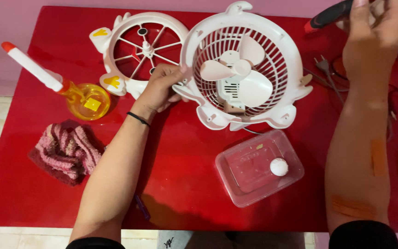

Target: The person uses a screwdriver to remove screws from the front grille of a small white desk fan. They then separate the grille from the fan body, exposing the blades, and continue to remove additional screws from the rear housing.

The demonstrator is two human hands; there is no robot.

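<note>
White fan [245, 74] on red bench [185, 184], gripped at its left rim by left hand [162, 87]; right hand [374, 32] well apart, closed on black tool [330, 14].

A: Packaging in view?

B: One item. Clear plastic container [259, 168], rectangular with rounded corners, on the red table [185, 184] just in front of the white fan housing [242, 69]. A small white round cap [279, 167] lies in it.

A: Labels?

B: Yellow square label [92, 104] on the yellow translucent bottle [86, 99], left side of the table. Yellow patches [112, 81] on the detached white grille [139, 50]; sticker or paint, cannot tell.

A: Signs, screens?

B: None seen.
</note>
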